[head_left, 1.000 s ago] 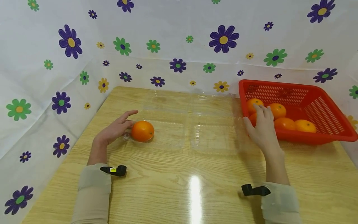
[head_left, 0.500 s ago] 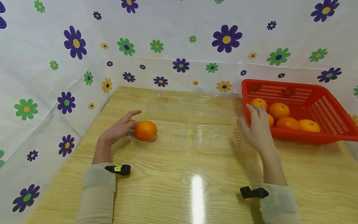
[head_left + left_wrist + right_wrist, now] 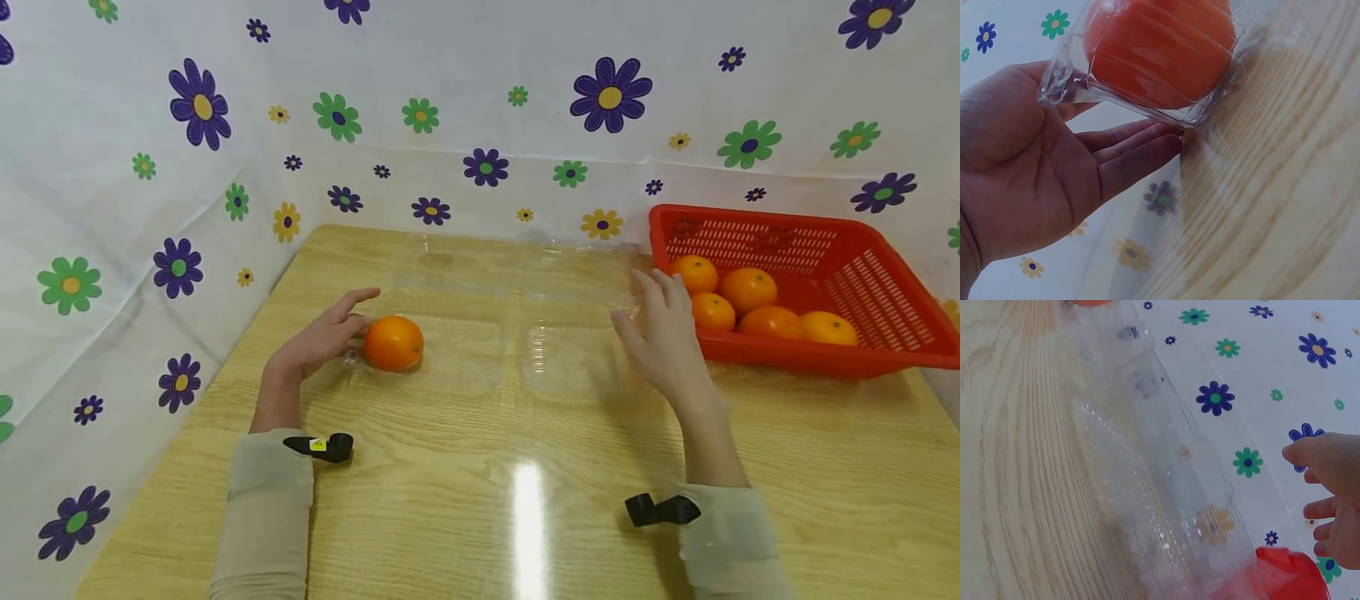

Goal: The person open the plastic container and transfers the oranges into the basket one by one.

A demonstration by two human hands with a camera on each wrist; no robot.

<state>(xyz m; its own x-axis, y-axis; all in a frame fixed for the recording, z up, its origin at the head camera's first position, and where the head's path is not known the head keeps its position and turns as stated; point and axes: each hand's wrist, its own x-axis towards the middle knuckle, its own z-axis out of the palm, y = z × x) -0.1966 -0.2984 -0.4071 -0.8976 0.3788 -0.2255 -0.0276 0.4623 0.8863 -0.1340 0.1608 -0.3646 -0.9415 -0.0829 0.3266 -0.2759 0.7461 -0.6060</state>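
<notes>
One orange (image 3: 393, 342) sits in the left end of an open clear plastic box (image 3: 472, 354) on the table. My left hand (image 3: 318, 337) is at that end, its fingers straight and touching the box's outer edge beside the orange, as the left wrist view shows from close up. A second clear plastic box (image 3: 562, 367) lies to the right, also open, with nothing inside. Over its right side hovers my right hand (image 3: 663, 342), fingers loosely spread and holding nothing. In the right wrist view the same hand (image 3: 1335, 494) appears beyond the boxes' clear rim.
A red slotted basket (image 3: 810, 358) with several oranges (image 3: 750, 290) stands at the back right, close to my right hand. The clear lids (image 3: 457, 265) lie behind the boxes. A flower-printed cloth (image 3: 480, 75) rises along the table's back and left.
My right hand has drawn back from the oranges in the basket and moved left over the right box, empty. My left hand and the orange beside it stay in place.
</notes>
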